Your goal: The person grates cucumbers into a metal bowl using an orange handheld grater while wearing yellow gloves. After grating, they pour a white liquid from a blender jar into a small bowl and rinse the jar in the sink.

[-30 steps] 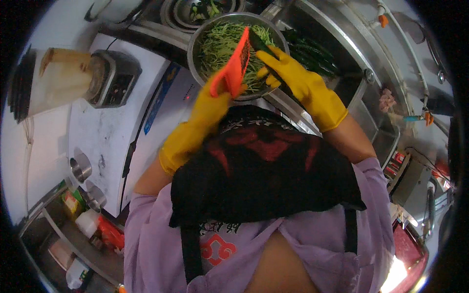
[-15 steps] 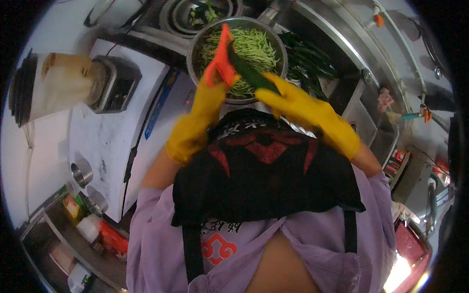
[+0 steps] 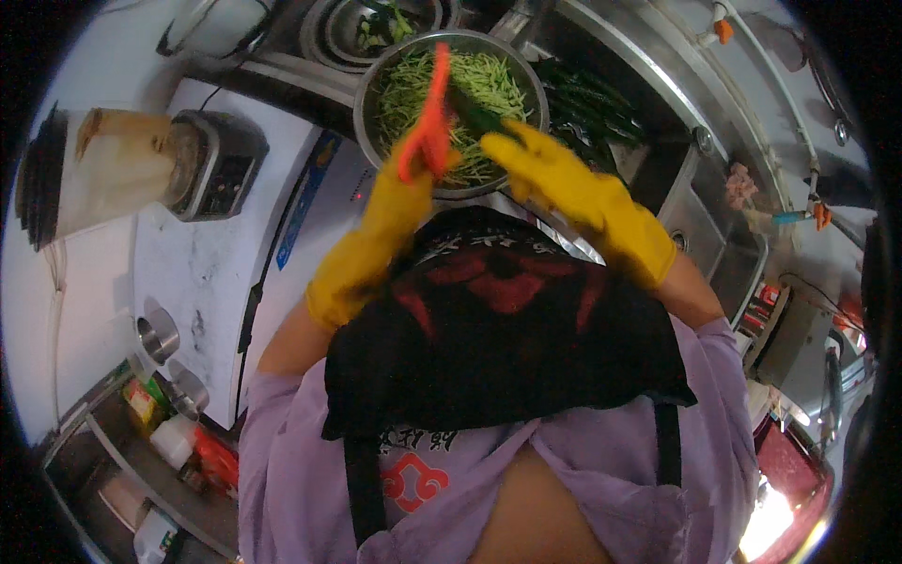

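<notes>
Both my hands wear yellow rubber gloves. My left hand (image 3: 396,193) is closed around the lower end of an orange hand grater (image 3: 435,117), held tilted over a steel bowl (image 3: 363,99). In my right hand (image 3: 554,174) is a dark green cucumber (image 3: 477,115), pressed lengthwise against the grater's right side. My right fingers lie along the cucumber's near end, partly smeared by motion. Pale green cucumber shreds (image 3: 503,86) fill much of the bowl beneath the grater. The grater's cutting face is hidden from this view.
Whole dark green cucumbers (image 3: 590,105) lie in the steel sink just right of the bowl. Behind it on the left, nested bowls (image 3: 322,42) hold green trimmings. A blender (image 3: 221,167) stands on a white appliance (image 3: 188,282) to my left. A pink cloth (image 3: 740,186) sits far right.
My right hand and the cucumber have slid up and left along the grater. The grater has turned more edge-on, and its top has shifted slightly right.
</notes>
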{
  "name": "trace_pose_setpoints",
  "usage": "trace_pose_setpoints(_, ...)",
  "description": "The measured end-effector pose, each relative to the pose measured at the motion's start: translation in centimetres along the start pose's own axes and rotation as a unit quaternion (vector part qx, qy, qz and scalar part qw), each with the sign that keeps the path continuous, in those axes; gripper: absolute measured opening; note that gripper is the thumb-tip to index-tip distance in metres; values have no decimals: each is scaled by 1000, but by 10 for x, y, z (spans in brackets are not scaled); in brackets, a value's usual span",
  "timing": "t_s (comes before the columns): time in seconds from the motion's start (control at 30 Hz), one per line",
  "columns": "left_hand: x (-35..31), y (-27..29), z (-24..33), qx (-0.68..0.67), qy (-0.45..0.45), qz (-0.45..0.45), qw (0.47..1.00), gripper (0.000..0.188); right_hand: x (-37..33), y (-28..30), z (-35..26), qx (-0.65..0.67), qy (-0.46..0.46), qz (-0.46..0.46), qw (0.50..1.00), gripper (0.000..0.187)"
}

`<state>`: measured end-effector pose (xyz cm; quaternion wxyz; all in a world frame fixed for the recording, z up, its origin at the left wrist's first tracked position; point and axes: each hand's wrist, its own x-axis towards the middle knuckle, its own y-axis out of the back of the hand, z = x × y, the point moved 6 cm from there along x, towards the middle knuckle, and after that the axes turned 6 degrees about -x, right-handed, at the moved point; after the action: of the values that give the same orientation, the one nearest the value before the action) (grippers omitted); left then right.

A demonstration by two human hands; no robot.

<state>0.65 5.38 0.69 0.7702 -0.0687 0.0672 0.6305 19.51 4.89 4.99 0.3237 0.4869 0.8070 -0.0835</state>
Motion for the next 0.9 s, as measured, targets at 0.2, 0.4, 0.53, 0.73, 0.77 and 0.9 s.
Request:
trace_pose_setpoints(0.2, -17, -11, -26, -171, -44, -34, 984, 42, 45, 18, 19, 77, 62, 37, 994, 56)
trace_pose_setpoints(0.4, 8, -2, -12, -184, 97, -2, 978, 49, -1, -26, -20, -14, 15, -50, 999, 63)
trace_pose_setpoints(0.53, -25, -25, -11, -243, -105, -68, 962, 46, 45, 15, 9, 49, 27, 19, 998, 71)
trace_pose_setpoints(0.73, 14, 5, -13, -108, 19, 0, 994, 42, 9, -25, -34, -57, 21, -27, 998, 64)
trace_pose_setpoints(0.77, -1, -2, -13, -107, -33, -13, 994, 43, 28, -12, -20, -23, 19, -6, 1000, 64)
trace_pose_setpoints(0.9, -18, -4, 10, -230, 24, -36, 972, 55, 71, 37, 9, 65, 37, 70, 995, 68)
